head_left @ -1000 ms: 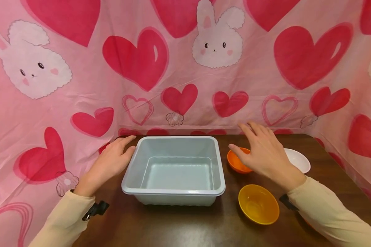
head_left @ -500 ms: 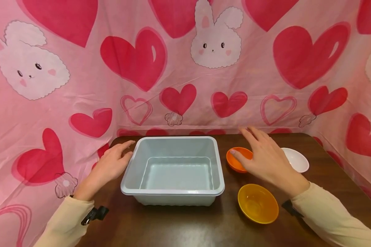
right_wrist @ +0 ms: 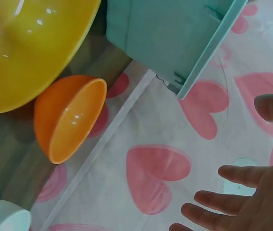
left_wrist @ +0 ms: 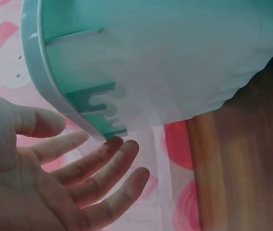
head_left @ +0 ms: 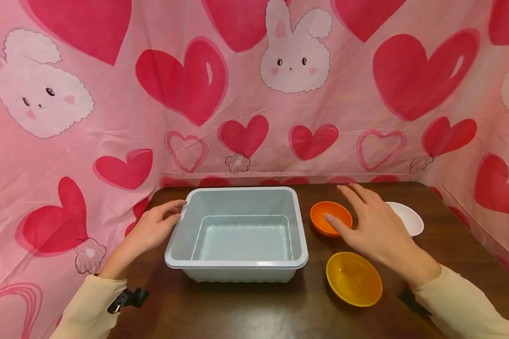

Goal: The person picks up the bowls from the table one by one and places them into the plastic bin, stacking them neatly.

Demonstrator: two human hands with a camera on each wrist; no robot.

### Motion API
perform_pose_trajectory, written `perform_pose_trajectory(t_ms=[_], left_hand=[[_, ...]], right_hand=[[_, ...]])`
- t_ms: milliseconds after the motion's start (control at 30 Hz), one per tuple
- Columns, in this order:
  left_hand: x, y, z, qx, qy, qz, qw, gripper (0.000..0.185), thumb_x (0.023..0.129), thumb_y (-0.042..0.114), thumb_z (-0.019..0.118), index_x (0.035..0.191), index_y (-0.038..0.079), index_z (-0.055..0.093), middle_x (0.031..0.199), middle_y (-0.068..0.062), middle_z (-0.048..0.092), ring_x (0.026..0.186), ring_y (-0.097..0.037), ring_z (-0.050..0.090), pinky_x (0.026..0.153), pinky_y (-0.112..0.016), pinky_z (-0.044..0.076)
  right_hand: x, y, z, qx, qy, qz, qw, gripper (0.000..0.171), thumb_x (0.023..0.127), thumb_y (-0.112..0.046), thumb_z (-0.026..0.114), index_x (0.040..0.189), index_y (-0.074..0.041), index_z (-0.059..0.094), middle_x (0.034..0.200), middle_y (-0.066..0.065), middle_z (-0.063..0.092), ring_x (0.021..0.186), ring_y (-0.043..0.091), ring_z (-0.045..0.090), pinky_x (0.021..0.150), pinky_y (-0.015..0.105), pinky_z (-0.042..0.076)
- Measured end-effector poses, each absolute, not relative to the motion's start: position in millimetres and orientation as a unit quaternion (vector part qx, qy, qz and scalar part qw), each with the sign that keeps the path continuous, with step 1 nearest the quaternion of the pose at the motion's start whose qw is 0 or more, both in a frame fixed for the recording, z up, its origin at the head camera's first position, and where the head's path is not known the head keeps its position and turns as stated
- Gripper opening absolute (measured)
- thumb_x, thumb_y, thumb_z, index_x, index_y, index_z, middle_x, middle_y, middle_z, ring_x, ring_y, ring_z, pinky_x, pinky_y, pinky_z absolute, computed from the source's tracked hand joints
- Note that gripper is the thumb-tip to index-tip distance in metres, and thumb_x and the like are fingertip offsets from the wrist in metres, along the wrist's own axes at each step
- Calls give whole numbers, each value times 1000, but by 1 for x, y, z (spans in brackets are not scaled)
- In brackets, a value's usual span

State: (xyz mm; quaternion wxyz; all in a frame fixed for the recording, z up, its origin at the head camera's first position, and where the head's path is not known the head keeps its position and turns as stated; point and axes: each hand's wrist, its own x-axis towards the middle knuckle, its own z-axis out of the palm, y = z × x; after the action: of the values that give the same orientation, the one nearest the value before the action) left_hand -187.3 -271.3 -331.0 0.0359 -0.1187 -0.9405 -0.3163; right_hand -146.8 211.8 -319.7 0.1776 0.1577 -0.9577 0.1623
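Note:
A pale grey-blue plastic basin (head_left: pixel 246 273) stands on the table with nothing inside. At its left rim, my left hand (head_left: pixel 154 228) has its fingers spread; in the left wrist view the fingertips (left_wrist: pixel 129 147) come close to the rim's corner, and I cannot tell whether they touch. My right hand (head_left: pixel 375 230) hovers with straight, parted fingers above the right side of the table, holding nothing. Left of it sits a small orange bowl (head_left: pixel 322 219). A larger yellow bowl (head_left: pixel 354 280) lies nearer, and a white dish (head_left: pixel 409 219) is partly hidden behind the hand.
The dark brown table (head_left: pixel 254 310) carries everything. Pink cloth (head_left: pixel 246 108) with hearts and rabbits hangs along the back and both sides. Under the right sleeve (head_left: pixel 462 301) a sliver of something orange-red shows, mostly hidden.
My right hand has shifted right and a little nearer, uncovering more of the orange bowl. My left hand has dropped slightly beside the basin's rim. The bowls and basin stay put.

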Motion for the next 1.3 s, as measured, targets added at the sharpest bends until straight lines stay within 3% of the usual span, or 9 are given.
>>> perform_pose_trajectory(t_ms=[167, 367, 533, 833, 1100, 1300], left_hand=[[-190, -275, -336, -124, -926, -356, 29, 46, 101, 9, 63, 146, 1, 60, 125, -26, 68, 105, -39, 70, 88, -51, 60], [-193, -281, -341, -139, -890, -435, 0, 47, 101, 3, 62, 145, -8, 55, 125, -30, 65, 98, -35, 71, 74, -35, 63], [-194, -282, -344, -137, -876, -463, -17, 48, 100, 1, 62, 146, -10, 53, 130, -32, 63, 99, -33, 71, 73, -31, 62], [-193, -285, -350, -126, -851, -509, -29, 50, 101, -1, 61, 149, -9, 51, 135, -33, 59, 102, -31, 70, 76, -31, 62], [-186, -285, -354, -98, -834, -542, -41, 54, 101, 2, 61, 154, -3, 48, 141, -31, 57, 109, -31, 68, 81, -31, 62], [-180, -285, -357, -90, -832, -547, -34, 53, 100, 2, 62, 152, -3, 51, 144, -30, 55, 106, -26, 67, 82, -31, 61]], right_hand=[[-138, 221, -328, 150, -961, 165, 166, 81, 96, -56, 70, 154, -4, 50, 150, 29, 50, 135, 53, 45, 109, 71, 35], [-131, 229, -338, 141, -960, 178, 165, 80, 94, -55, 73, 153, -5, 51, 149, 26, 52, 134, 51, 46, 107, 71, 37], [-125, 230, -344, 139, -958, 186, 170, 79, 93, -55, 75, 152, -8, 52, 148, 23, 54, 133, 50, 48, 105, 72, 38], [-110, 229, -355, 124, -955, 201, 180, 75, 91, -51, 79, 150, -11, 56, 148, 20, 55, 135, 47, 47, 98, 75, 41], [-100, 231, -366, 126, -952, 210, 184, 74, 89, -47, 82, 148, -9, 57, 146, 19, 57, 132, 46, 50, 100, 71, 42], [-92, 234, -372, 117, -955, 225, 156, 75, 90, -49, 81, 150, -11, 55, 148, 18, 56, 136, 47, 47, 100, 72, 40]])
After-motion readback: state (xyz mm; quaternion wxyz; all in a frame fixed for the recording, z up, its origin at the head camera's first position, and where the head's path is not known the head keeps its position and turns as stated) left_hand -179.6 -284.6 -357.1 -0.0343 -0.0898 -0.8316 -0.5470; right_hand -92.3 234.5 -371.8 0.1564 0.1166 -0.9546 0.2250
